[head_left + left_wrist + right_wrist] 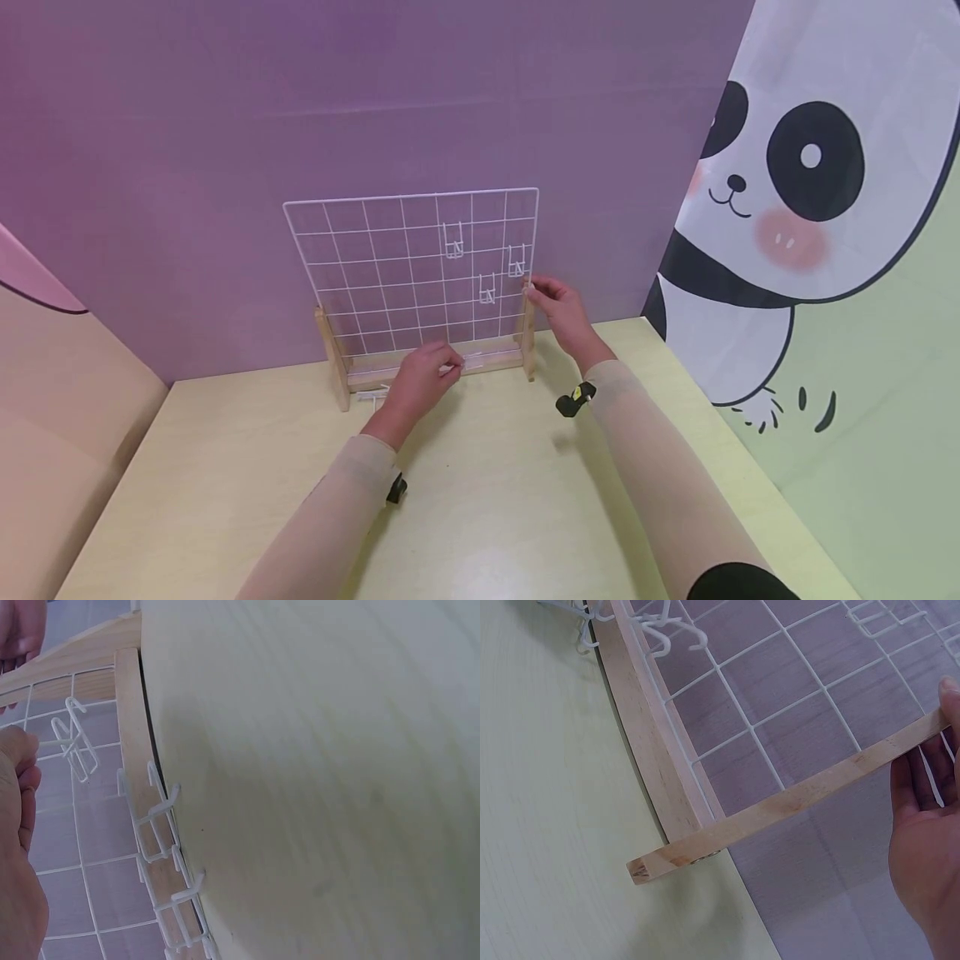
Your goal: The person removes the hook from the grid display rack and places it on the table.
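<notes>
A white wire grid (412, 196) stands upright in a wooden stand (491, 362). Low in front of it, my left hand (420, 379) pinches a small white wire hook (84, 746) between thumb and fingertips; the hook is close to the lower grid wires, and whether it touches them I cannot tell. On the right side, my right hand (567, 318) grips the upper part of the stand's wooden upright (802, 796), thumb on one side and fingers behind. Three white hooks hang on the grid's right half: an upper one (453, 248), a right one (517, 268) and a lower one (487, 295).
More white hooks (156, 829) sit along the stand's bottom bar, by the left end in the head view. The pale wooden table (465, 517) extends toward me. A purple backdrop (187, 208) rises right behind the grid, and a panda-printed wall (825, 333) is at right.
</notes>
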Available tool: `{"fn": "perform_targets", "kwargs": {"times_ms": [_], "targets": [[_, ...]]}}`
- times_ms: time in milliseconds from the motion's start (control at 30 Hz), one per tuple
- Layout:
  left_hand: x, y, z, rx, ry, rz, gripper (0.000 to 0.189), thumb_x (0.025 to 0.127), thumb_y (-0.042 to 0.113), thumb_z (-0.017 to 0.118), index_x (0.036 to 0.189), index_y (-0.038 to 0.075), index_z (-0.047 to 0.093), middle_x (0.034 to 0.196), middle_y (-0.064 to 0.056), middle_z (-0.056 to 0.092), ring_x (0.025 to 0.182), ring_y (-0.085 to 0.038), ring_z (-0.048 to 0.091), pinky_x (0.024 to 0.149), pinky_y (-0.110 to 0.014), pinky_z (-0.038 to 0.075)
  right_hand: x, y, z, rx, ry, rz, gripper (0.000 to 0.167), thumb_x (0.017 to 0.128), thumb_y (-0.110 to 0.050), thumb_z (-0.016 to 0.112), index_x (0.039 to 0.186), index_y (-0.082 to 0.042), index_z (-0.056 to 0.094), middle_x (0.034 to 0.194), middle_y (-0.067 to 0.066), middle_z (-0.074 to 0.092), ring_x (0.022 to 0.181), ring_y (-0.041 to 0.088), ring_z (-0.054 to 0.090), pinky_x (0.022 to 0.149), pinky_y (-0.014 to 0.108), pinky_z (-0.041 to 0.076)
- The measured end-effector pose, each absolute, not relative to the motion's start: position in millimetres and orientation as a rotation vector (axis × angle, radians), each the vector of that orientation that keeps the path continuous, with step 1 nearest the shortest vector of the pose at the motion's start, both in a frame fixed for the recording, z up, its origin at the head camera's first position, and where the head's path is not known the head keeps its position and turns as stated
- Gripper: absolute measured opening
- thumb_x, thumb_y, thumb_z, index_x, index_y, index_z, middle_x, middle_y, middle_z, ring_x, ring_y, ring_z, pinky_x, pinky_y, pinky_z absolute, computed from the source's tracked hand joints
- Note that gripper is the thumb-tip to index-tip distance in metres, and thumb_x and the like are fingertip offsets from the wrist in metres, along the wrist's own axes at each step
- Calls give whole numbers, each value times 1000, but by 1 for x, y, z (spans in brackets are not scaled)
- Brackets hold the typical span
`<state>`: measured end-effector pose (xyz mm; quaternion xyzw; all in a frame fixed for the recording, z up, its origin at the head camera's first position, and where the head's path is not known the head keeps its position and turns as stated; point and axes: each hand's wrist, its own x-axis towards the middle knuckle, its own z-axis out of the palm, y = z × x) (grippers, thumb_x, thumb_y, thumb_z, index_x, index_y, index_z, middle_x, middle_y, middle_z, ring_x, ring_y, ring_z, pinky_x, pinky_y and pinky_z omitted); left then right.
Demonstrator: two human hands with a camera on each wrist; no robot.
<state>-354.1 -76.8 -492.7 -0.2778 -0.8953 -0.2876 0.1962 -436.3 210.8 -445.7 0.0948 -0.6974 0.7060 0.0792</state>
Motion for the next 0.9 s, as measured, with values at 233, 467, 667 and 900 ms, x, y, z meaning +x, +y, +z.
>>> {"fn": "perform_targets", "kwargs": {"times_ms": [233, 467, 667, 900], "targets": [[-356, -75, -495, -795, -2587, -780, 7, 99, 3, 79, 102, 9, 80, 104, -2, 75, 104, -24, 74, 95, -41, 63, -437, 211, -446, 267, -2105, 2103, 35, 109, -14, 73, 140, 1, 70, 132, 6, 75, 118, 17, 64, 115, 35, 49], [-359, -73, -497, -827, -2621, -745, 6, 99, 2, 79, 99, 8, 79, 102, -2, 74, 101, -23, 73, 94, -40, 63, -436, 211, -446, 277, -2099, 2104, 34, 109, -12, 73, 139, 2, 70, 125, -1, 76, 117, 16, 64, 116, 36, 49], [-362, -73, -501, -870, -2620, -714, 8, 96, 1, 80, 96, 9, 78, 98, -1, 72, 94, -21, 70, 89, -38, 63, -435, 210, -446, 295, -2068, 2120, 33, 109, -9, 72, 139, 5, 69, 124, 0, 77, 116, 15, 65, 113, 33, 50], [-362, -72, -502, -876, -2641, -688, 7, 97, 2, 80, 95, 8, 78, 96, -1, 70, 88, -19, 66, 85, -37, 62, -435, 211, -446, 289, -2093, 2109, 34, 109, -12, 72, 140, 2, 70, 133, 8, 75, 116, 16, 64, 114, 34, 49]]}}
